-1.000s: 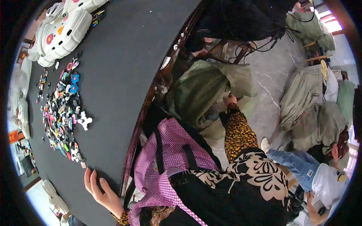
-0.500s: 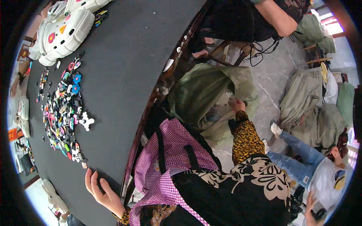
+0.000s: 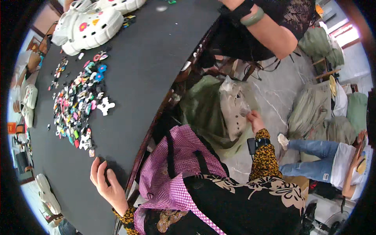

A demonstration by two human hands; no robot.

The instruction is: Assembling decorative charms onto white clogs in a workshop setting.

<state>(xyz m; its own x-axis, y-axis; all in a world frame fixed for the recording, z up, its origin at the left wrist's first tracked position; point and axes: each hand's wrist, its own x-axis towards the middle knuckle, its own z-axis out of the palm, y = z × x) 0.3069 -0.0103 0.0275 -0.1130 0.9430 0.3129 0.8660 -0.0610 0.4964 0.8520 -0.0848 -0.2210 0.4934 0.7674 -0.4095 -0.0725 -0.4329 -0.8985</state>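
Note:
My left hand (image 3: 108, 183) rests on the dark tabletop (image 3: 137, 78), fingers extended and slightly apart, holding nothing. A small pale charm (image 3: 91, 152) lies just beyond its fingertips, at the near end of a heap of colourful shoe charms (image 3: 78, 102). Off the table's right edge, my right hand (image 3: 256, 122) is closed on the gathered end of a clear plastic bag (image 3: 245, 109). Inside the bag is a beige clog (image 3: 232, 111) with round holes; whether there is a second one is unclear. The bag is at the mouth of a large green sack (image 3: 197, 98) on the floor.
White clogs (image 3: 96, 31) with charms stand at the table's far left. Another person's arm (image 3: 270, 35) is at the far right corner. Someone in jeans (image 3: 313, 152) sits to the right, with bulky green sacks (image 3: 307, 105) behind. A pink checked apron (image 3: 172, 164) covers my lap.
My right hand has drawn the bagged beige clog up into view at the sack's mouth. My left hand stays on the table in nearly the same pose. The view has shifted slightly.

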